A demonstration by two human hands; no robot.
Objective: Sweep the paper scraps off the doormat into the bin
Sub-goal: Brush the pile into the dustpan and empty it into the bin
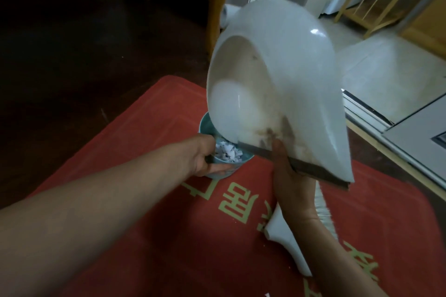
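Head view: our left hand [201,159] grips the rim of the teal bin [239,167], standing on the red doormat [149,128]. Our right hand [292,185] clutches the white dustpan [289,60] by its dark lip, tipped over the bin. Paper scraps [228,152] lie heaped inside.

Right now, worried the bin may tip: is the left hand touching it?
Touching. Head view: the left hand grips the bin at its rim, while the right hand tips the dustpan.

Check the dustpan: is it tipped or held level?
Tipped. The dustpan stands steeply, its dark lip lowest, over the teal bin, which holds paper scraps.
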